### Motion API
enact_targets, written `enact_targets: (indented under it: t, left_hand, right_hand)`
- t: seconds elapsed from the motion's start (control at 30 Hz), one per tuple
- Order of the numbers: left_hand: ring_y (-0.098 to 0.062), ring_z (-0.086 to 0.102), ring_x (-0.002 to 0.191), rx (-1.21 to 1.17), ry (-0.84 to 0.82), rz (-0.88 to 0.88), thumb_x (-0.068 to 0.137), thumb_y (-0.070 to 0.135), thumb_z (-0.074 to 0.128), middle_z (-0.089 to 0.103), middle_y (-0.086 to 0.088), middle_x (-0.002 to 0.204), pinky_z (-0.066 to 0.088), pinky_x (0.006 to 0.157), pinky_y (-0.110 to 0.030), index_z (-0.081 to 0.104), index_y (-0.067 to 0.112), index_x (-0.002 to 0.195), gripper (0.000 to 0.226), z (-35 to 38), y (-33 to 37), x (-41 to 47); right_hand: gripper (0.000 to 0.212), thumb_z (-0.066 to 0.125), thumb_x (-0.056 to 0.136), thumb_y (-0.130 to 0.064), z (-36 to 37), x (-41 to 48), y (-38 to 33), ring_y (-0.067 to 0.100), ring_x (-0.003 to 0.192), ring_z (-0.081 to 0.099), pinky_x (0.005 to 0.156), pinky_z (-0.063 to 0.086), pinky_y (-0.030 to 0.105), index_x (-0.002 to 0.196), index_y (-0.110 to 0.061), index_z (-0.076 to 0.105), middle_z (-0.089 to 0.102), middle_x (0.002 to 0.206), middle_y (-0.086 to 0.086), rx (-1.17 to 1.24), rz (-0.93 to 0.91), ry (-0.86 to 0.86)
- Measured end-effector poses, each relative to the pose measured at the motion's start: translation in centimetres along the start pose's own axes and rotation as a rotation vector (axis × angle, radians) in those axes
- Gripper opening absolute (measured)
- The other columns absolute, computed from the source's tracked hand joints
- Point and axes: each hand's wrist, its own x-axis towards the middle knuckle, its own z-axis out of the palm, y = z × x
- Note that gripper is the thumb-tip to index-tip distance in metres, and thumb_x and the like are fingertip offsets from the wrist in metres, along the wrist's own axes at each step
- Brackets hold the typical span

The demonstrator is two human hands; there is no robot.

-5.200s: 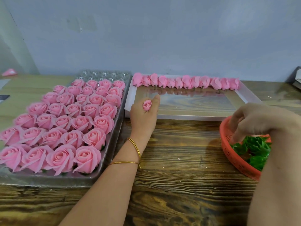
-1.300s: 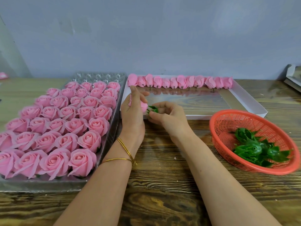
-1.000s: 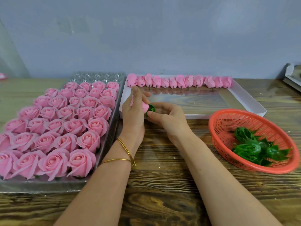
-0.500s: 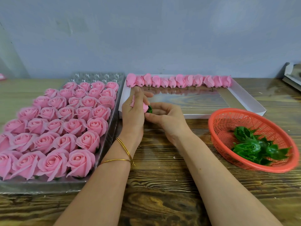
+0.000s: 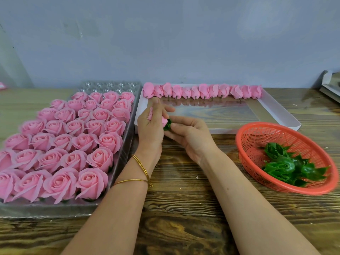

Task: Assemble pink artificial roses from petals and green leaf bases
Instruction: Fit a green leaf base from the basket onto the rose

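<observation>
single wide-angle view, worn on head; scene looked at forward and down across wooden table point(image 5: 184, 208). left hand point(image 5: 150, 126) and right hand point(image 5: 189, 137) framed near, just left of centre; forearms cut by bottom edge. grey wall point(image 5: 165, 43) taken in across top.

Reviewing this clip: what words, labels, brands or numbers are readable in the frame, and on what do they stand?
None: no text can be read anywhere in the frame.
White tray, basket, clear tray, wall: plain, no print.
Held rose and leaf base: no marking.
Stack at the right edge: cut off, no lettering visible.
</observation>
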Motion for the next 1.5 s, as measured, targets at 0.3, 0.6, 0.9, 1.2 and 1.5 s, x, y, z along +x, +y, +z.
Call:
enact_targets:
  t: [0.3, 0.6, 0.9, 1.2, 1.5]
  left_hand:
    - [-0.004, 0.064, 0.080, 0.027, 0.005, 0.057, 0.103, 0.035, 0.041, 0.070, 0.005, 0.077, 0.045, 0.070, -0.007, 0.051, 0.019, 0.059, 0.047, -0.09, -0.59, 0.33]
    - [-0.006, 0.064, 0.080, 0.031, 0.018, 0.022, 0.103, 0.037, 0.040, 0.071, 0.004, 0.080, 0.043, 0.075, -0.017, 0.051, 0.017, 0.062, 0.046, -0.08, -0.53, 0.38]
    - [-0.006, 0.064, 0.079, 0.029, 0.029, 0.028, 0.103, 0.036, 0.040, 0.070, 0.004, 0.078, 0.043, 0.078, -0.022, 0.051, 0.016, 0.061, 0.047, -0.03, -0.45, 0.34]
    - [-0.005, 0.064, 0.079, 0.053, 0.022, 0.048, 0.102, 0.038, 0.040, 0.071, 0.003, 0.079, 0.045, 0.075, -0.019, 0.052, 0.018, 0.061, 0.047, -0.11, -0.78, 0.47]
    - [-0.005, 0.064, 0.078, 0.053, 0.009, 0.035, 0.103, 0.036, 0.040, 0.069, 0.008, 0.073, 0.044, 0.080, -0.026, 0.052, 0.016, 0.061, 0.048, -0.03, -0.44, 0.19]
  right_hand:
    - [0.031, 0.050, 0.090, 0.018, 0.15, -0.52, -0.35, 0.021, 0.079, 0.069, 0.087, 0.057, 0.032, 0.119, 0.013, 0.058, 0.068, 0.091, 0.018, -0.005, 0.000, 0.003]
    - [0.032, 0.056, 0.083, 0.022, 0.18, -0.37, -0.11, 0.035, 0.097, 0.067, 0.098, 0.052, 0.046, 0.113, 0.012, 0.060, 0.065, 0.107, 0.031, -0.022, -0.004, 0.068]
    - [0.029, 0.067, 0.081, 0.014, -0.05, -0.14, 0.33, 0.029, 0.092, 0.073, 0.087, 0.059, 0.038, 0.107, 0.001, 0.068, 0.075, 0.092, 0.016, -0.170, -0.059, 0.077]
    - [0.030, 0.073, 0.078, 0.008, -0.05, -0.07, 0.47, 0.030, 0.093, 0.072, 0.091, 0.057, 0.045, 0.106, -0.002, 0.070, 0.075, 0.094, 0.015, -0.261, -0.087, 0.111]
    - [0.022, 0.071, 0.083, 0.005, 0.17, 0.10, 0.55, 0.032, 0.092, 0.072, 0.088, 0.059, 0.044, 0.102, -0.006, 0.066, 0.072, 0.095, 0.023, -0.171, -0.106, 0.067]
